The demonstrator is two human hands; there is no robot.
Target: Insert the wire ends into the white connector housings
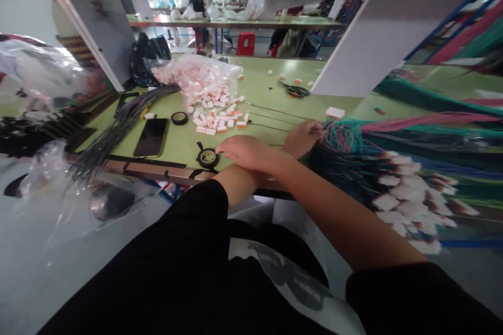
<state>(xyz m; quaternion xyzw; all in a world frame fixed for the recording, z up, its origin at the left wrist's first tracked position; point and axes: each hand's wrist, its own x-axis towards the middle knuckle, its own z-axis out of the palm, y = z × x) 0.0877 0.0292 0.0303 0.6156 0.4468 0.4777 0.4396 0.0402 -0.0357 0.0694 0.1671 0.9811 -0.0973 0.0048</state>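
Note:
My forearms cross over the table edge, the right one on top. My left hand [302, 139] is at the centre right, its fingers closed on thin wires [275, 119] beside a tangled green and pink wire bundle [343, 135]. Reaching left, my right hand [244, 151] has its fingertips together at the right edge of a black tape roll [208, 158]. Small white and orange connectors [222, 129] lie in a pile beyond that hand. Dark wires run from near the pile toward my left hand.
A phone [151, 137], a second tape roll [179, 118] and grey wires [118, 125] lie left. Behind are a bag of connectors [196, 76] and black scissors [294, 90]. White connectors [408, 193] on wires fill the right. A shelf panel [346, 36] stands behind.

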